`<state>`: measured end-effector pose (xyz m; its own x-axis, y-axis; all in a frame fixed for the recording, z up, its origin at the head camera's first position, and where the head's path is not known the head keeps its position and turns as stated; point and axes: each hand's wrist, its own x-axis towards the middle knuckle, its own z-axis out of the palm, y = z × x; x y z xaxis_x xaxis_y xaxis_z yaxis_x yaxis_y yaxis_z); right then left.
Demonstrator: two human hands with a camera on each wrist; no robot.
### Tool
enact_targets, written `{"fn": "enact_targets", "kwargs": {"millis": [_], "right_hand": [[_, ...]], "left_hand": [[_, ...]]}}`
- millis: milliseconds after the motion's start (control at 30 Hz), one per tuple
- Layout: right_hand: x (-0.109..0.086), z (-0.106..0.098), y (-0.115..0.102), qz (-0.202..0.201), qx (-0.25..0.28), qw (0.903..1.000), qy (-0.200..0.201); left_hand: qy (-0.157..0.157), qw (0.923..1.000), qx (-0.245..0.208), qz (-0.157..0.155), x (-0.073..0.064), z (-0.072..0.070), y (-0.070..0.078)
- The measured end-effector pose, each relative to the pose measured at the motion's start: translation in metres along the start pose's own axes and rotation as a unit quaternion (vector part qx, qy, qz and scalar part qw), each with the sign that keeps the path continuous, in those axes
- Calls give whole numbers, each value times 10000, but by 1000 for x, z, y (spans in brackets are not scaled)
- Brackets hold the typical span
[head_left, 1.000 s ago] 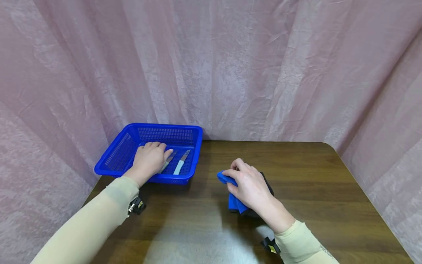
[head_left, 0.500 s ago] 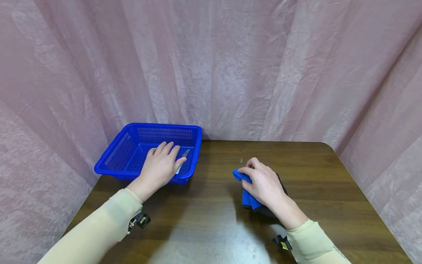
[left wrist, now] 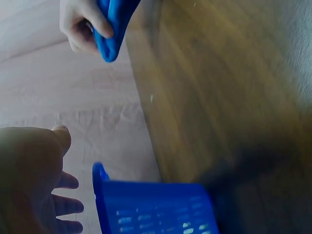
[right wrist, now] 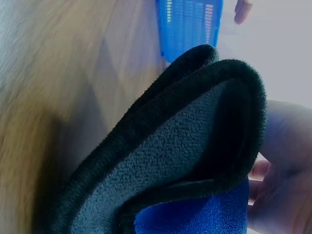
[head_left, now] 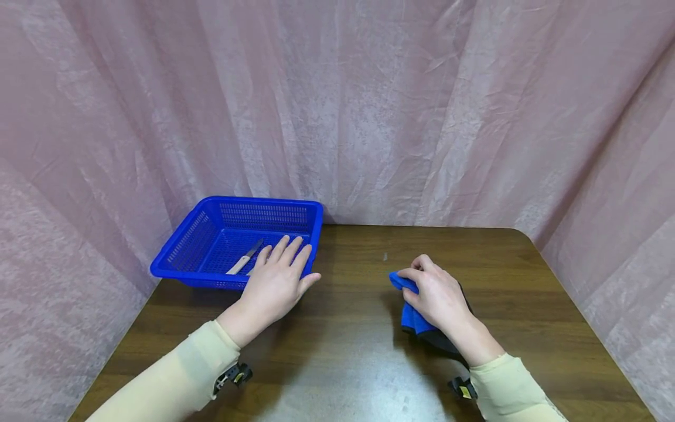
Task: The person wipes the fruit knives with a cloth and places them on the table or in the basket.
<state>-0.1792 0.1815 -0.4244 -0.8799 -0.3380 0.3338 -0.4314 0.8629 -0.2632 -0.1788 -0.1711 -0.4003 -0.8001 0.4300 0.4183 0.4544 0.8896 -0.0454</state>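
My left hand point(head_left: 274, 287), fingers spread and holding nothing, is over the near right corner of a blue plastic basket point(head_left: 184, 274). In the basket lies a small knife point(head_left: 242, 262) with a pale handle; my fingers cover the part to its right. In the left wrist view the left hand point(left wrist: 34, 180) is beside the basket's wall point(left wrist: 156, 204). My right hand point(head_left: 435, 296) pinches a folded cloth point(head_left: 413, 316), blue with black edging, over the table's right half. The right wrist view shows the cloth's grey face point(right wrist: 161, 141) and thick dark border up close.
A brown wooden table point(head_left: 348, 363) bears the basket at its back left. Pink curtains point(head_left: 390, 117) hang behind and at both sides. A small pale mark point(head_left: 385, 257) shows on the tabletop. Black wrist devices point(head_left: 233, 376) are strapped at both sleeves.
My left hand has moved right and toward me across the basket, uncovering one knife on the left and covering the right side. My right hand has carried the cloth to the right.
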Motion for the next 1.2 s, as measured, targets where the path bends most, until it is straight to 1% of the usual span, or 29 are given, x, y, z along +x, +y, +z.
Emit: {"fn": "enact_targets", "kwargs": {"millis": [100, 200, 367, 500, 633, 733, 867, 1067, 1200], "right_hand": [[-2, 0, 7, 70, -33, 10000, -33], [-5, 0, 14, 172, -46, 9998, -81], [-8, 2, 21, 342, -51, 9992, -217], [-10, 5, 24, 417, -103, 9985, -331], [-11, 8, 27, 478, -159, 9979, -410], [-11, 11, 28, 500, -165, 9977, -430], [-12, 15, 30, 557, -184, 9972, -466], [-13, 21, 32, 616, -315, 9954, -665], [-14, 23, 32, 589, -433, 9940, -811]], "left_hand": [[57, 9998, 33, 161, -5, 3, 7], [57, 9997, 21, 239, -9, 4, 15], [-110, 9997, -132, 179, -15, 6, 28], [-258, 9994, -223, 97, -19, 7, 35], [-342, 9991, -242, 31, -22, 8, 37], [-336, 9992, -218, 61, -24, 7, 38], [-249, 9994, -202, 133, -25, 7, 37], [-157, 9995, -242, 87, -27, 9, 38], [-195, 9994, -275, 28, -28, 11, 39]]}}
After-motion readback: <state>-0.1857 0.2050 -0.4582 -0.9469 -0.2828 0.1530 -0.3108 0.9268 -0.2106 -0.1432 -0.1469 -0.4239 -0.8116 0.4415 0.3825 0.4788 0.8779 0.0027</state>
